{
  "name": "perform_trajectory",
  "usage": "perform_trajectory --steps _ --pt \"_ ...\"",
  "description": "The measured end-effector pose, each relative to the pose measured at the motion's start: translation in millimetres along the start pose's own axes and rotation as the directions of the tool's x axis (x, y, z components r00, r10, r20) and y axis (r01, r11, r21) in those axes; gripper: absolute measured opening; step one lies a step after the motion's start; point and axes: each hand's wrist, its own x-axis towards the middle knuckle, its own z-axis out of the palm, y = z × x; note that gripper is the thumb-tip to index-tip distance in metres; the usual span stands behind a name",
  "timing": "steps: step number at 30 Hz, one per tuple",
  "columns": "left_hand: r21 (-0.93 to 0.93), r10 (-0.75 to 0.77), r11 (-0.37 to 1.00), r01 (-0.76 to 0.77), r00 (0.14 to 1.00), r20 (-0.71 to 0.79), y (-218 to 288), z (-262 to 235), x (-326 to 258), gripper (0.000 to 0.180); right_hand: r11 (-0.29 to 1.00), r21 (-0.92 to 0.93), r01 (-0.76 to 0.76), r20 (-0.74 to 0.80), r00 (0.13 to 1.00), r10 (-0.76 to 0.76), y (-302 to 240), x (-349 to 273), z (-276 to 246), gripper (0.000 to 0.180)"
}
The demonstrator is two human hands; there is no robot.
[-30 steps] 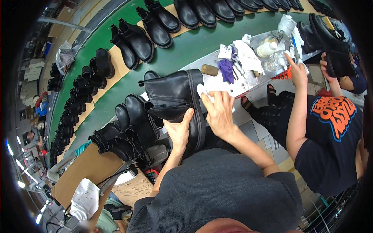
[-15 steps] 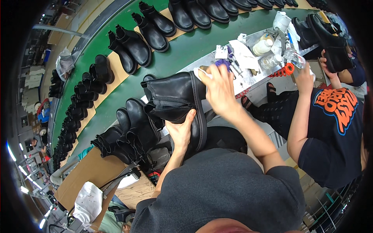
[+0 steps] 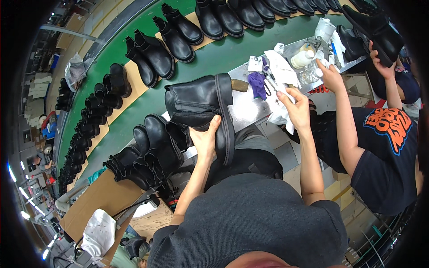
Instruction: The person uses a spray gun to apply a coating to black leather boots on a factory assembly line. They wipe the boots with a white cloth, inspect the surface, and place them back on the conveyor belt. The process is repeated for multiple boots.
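Observation:
A black ankle boot lies on its side in front of me, its thick sole toward the right. My left hand grips it from below, the thumb pressed on the side near the zip opening. Off to the right, my right hand is over the metal tray edge with thumb and fingers pinched together. A white cloth hangs below those fingers and seems held in them. Thin tools lie at the fingertips; whether one is pinched I cannot tell. A purple cloth and brown block are close by.
Black boots stand in rows along the green conveyor. More boots crowd to my left, beside a cardboard box. On the metal tray are bottles. At right, a co-worker holds another boot.
My right hand has left the boot's sole and moved right to the tools, the white cloth going with it. The boot stays in my left hand. The co-worker's boot has risen.

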Motion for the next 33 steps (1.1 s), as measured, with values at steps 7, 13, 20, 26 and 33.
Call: perform_trajectory --steps 7,13,20,26,33 --pt "0.030 0.095 0.995 -0.097 0.994 0.049 -35.3 -1.6 11.0 0.070 0.977 -0.002 0.215 -0.055 0.975 -0.214 -28.8 -7.0 3.8 0.025" --pt "-0.085 0.069 0.995 -0.059 0.991 0.112 -27.7 1.2 -16.0 0.036 0.726 -0.332 0.603 0.186 0.796 -0.576 -66.5 -35.3 50.6 0.045" --pt "0.002 0.099 0.995 -0.099 0.992 0.080 -29.6 3.6 -27.7 0.033 0.699 -0.510 0.501 0.321 0.865 -0.385 -78.9 -3.0 59.3 0.041" --pt "0.010 0.029 0.999 -0.030 0.995 0.090 -40.2 -9.0 -18.6 0.051 0.756 -0.435 0.490 0.221 0.872 -0.437 -65.6 -55.6 78.9 0.043" --pt "-0.054 0.084 0.995 -0.083 0.996 0.020 -30.7 -0.6 -28.2 0.035 0.755 -0.447 0.479 0.202 0.877 -0.437 -75.9 -40.2 78.7 0.043"
